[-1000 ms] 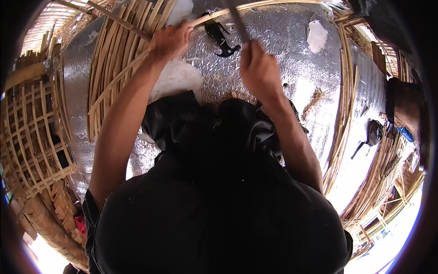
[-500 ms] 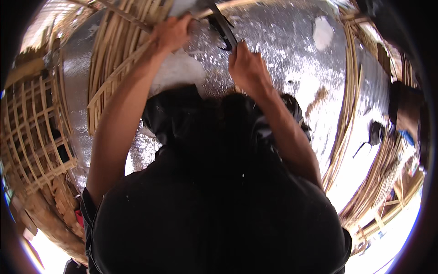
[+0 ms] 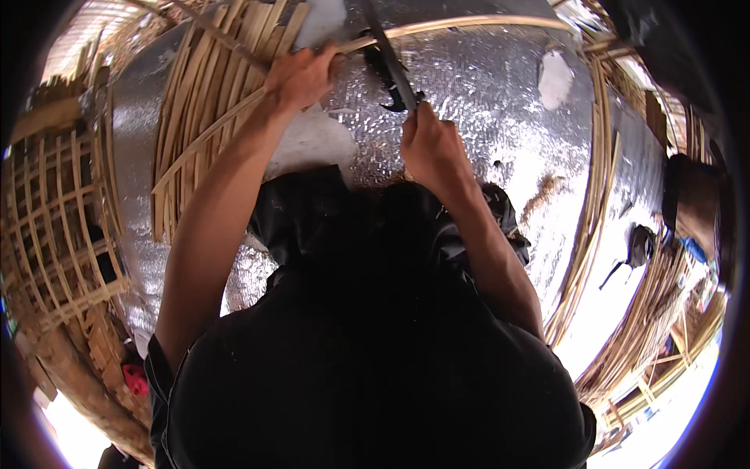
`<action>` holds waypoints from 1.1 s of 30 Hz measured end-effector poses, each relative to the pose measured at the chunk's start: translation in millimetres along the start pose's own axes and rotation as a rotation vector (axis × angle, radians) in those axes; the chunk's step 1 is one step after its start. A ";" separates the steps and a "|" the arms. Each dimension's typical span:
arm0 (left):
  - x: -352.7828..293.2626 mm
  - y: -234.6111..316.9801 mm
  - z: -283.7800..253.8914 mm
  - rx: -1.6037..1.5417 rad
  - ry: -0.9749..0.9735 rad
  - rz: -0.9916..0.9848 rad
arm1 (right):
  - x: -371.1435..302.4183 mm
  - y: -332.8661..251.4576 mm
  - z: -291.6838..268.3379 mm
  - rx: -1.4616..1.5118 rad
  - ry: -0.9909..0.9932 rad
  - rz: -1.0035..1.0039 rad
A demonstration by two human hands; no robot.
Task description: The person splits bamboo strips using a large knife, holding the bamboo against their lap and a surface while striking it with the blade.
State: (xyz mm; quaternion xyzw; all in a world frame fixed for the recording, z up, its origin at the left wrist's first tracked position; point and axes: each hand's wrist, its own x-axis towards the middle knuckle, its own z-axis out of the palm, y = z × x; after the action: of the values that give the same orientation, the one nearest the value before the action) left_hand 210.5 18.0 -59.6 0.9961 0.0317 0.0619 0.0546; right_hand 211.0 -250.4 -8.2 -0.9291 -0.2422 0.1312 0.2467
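My left hand [image 3: 301, 78] is closed around a long pale bamboo strip [image 3: 484, 22], which runs from the lower left through my grip and off to the upper right. In my right hand [image 3: 434, 147] is a dark, long-bladed knife [image 3: 392, 62], its blade pointing away from me and crossing the strip just right of my left fingers. Whether the edge bites into the strip, I cannot tell. Beneath the blade lies a black object [image 3: 383, 74] of unclear kind. A bundle of split bamboo strips [image 3: 223, 70] lies under and left of my left forearm.
Shiny silver sheeting [image 3: 469, 86] covers the floor, with white patches [image 3: 555, 80] on it. More long strips [image 3: 598, 180] lie to the right, beside a bundle of thin sticks [image 3: 644, 313]. At the left stands a woven bamboo lattice [image 3: 66, 227]. A black item with a strap [image 3: 641, 245] lies at right.
The knife and my right hand have moved slightly down and to the right. My left hand keeps its hold on the strip, a little lower in view; the whole view has shifted slightly.
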 end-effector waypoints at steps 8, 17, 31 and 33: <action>-14.2 -11.7 0.3 0.040 -0.081 -0.077 | 15.7 -52.0 -92.1 0.375 0.489 -0.181; -4.8 -3.2 -3.8 -0.011 -0.001 -0.012 | -1.0 -9.4 -23.9 0.053 0.026 -0.061; -4.0 -5.8 -0.6 -0.026 -0.028 -0.070 | 13.5 2.1 4.2 0.036 -0.066 -0.009; -5.2 -4.0 -5.5 0.041 -0.072 -0.076 | 8.6 -11.8 -14.2 0.104 -0.017 0.049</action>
State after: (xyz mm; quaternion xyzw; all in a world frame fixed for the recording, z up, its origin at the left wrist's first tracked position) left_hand 204.4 22.2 -55.2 0.9967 0.0687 0.0232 0.0379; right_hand 218.9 -242.6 8.8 -0.9195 -0.2143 0.1573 0.2895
